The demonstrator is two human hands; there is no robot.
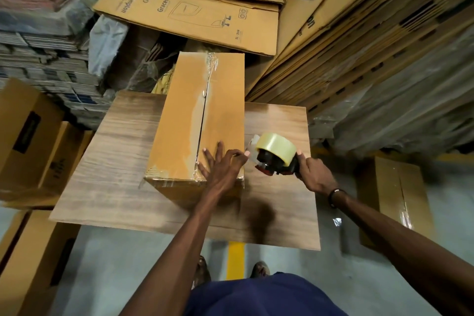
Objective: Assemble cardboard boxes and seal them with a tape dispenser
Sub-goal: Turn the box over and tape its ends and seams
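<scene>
While the left hand (222, 165) presses flat on the box (197, 120) on the table (123, 161), the right hand (314, 173) grips the tape dispenser (275, 159) beside it; loose tape could wrinkle or self-stick.

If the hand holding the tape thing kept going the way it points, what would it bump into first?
Probably the cardboard box. The right hand aims the tape dispenser leftward at the box's near right edge, where the left hand lies flat. Its thumb might get touched first; depth is unclear.

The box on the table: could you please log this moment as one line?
box on table, seam taped | left hand flat on box top | right hand holds tape dispenser beside box
</scene>
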